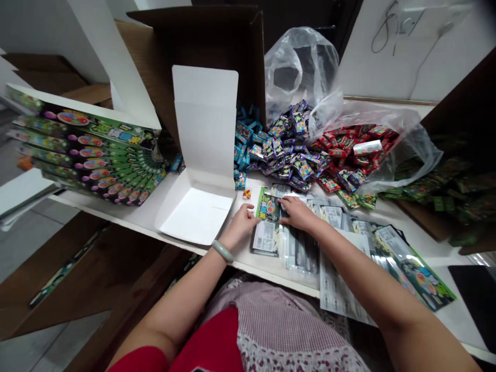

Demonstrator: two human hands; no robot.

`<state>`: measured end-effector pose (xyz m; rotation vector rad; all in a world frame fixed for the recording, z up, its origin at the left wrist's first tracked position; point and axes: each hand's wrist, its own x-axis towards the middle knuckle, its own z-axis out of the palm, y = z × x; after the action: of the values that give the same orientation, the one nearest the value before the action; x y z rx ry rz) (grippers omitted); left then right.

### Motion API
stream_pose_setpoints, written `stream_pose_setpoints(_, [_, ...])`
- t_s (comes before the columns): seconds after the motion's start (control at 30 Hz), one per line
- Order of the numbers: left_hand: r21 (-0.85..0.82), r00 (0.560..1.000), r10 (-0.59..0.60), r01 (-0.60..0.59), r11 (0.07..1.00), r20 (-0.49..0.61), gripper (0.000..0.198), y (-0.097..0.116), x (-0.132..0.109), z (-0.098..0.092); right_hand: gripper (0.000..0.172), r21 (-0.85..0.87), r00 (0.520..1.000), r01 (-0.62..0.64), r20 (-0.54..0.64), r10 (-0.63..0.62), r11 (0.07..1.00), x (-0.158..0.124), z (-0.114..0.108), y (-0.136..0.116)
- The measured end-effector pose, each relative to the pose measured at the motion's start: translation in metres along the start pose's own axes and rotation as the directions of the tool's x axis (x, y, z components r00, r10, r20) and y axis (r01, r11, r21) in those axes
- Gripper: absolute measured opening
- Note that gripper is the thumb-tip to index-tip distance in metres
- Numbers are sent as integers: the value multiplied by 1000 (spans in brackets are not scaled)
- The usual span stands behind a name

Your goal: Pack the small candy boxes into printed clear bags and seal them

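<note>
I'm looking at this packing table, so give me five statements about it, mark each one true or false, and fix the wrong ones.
1. The left hand and right hand are at opposite sides of the green-printed pack. True.
2. The bangle is on the right wrist. False: the bangle is on the left wrist.
3. Purple packets lie between blue packets and red packets. True.
4. The white card lies wholly flat. False: one panel of the white card stands up.
5. A clear plastic bag stands behind the purple packets. True.

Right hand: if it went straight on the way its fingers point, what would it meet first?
The green-and-black card. The fingertips of the right hand already seem to be at its right edge, though exact contact is hard to judge.
</note>
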<state>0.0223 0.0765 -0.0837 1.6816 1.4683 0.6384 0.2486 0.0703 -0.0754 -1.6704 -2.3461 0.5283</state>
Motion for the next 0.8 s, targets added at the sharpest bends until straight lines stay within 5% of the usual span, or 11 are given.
stream_pose_setpoints(0.1, [-107,999,44,-45,993,-17,17,2,5,-6,69,2,998,31,-62,-31,1000,0,-10,-11])
stream_pose_setpoints(0.23, [-146,987,159,-158,977,-8,12,30,5,-26,64,-146,930,282,-202,-308,948,11,-51,-45])
stream_pose_setpoints(0.33, [-75,945,328,-327,942,2,12,60,-3,-49,32,-237,932,342,-38,-361,909,19,-87,-66])
stream_pose_setpoints(0.4, [60,855,488,-486,872,-178,16,74,-13,-64,12,-224,974,216,-13,-225,950,16,-101,-68])
stream_pose_setpoints(0.5, [125,666,538,-563,817,-518,38,78,-29,-67,16,75,974,-37,-221,53,996,1,-97,-55])
stream_pose_setpoints(0.53, [37,675,479,-558,829,-561,48,75,-33,-62,17,267,952,-67,-272,142,961,-6,-87,-51])
stream_pose_setpoints(0.57, [-100,730,398,-534,840,-556,56,72,-35,-54,18,475,932,-74,-280,230,877,-13,-75,-49])
stream_pose_setpoints(0.63, [-428,897,217,-382,819,-386,56,65,-36,-34,20,771,933,-84,-163,322,631,-26,-46,-49])
stream_pose_setpoints(0.7, [-638,971,111,-222,737,-210,40,61,-34,-17,24,863,948,-110,-59,314,493,-36,-22,-54])
stream_pose_setpoints(0.73, [-679,983,92,-175,713,-156,32,60,-34,-12,25,859,941,-99,-84,328,503,-40,-15,-56])
stream_pose_setpoints(0.8, [-661,991,106,-131,739,-78,21,60,-34,-11,29,744,876,-11,-315,365,668,-46,-15,-58])
